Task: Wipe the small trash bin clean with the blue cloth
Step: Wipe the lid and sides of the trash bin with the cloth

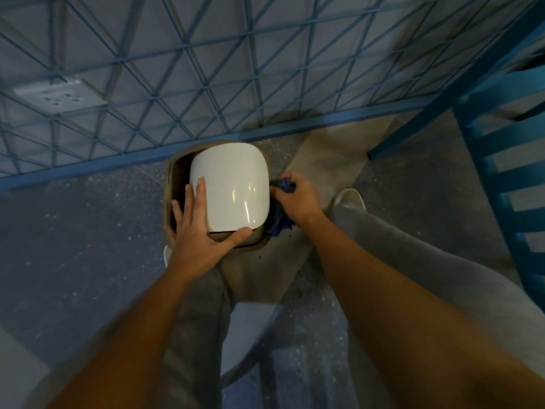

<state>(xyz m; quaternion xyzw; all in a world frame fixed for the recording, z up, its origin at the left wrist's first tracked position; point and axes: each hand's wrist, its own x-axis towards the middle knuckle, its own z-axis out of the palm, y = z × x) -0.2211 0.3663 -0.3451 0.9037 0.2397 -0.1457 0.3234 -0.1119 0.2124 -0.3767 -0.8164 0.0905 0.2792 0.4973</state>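
Observation:
The small trash bin point(236, 184) stands on the floor between my feet, seen from above: a glossy white rounded lid sits inside a tan rim point(168, 184). My left hand point(200, 231) lies flat over the lid's near left corner, fingers spread, thumb along the lid's near edge. My right hand point(295, 199) is pressed against the bin's right side, closed around the bunched blue cloth point(281, 224). Part of the cloth shows above my knuckles and part hangs below my wrist; the rest is hidden by the hand.
A blue metal grid fence point(206, 84) runs along just behind the bin. A blue slatted chair point(507, 187) stands at the right. A white wall socket point(59, 95) shows behind the fence. My legs in grey trousers and a white shoe point(351, 199) flank the bin on the speckled floor.

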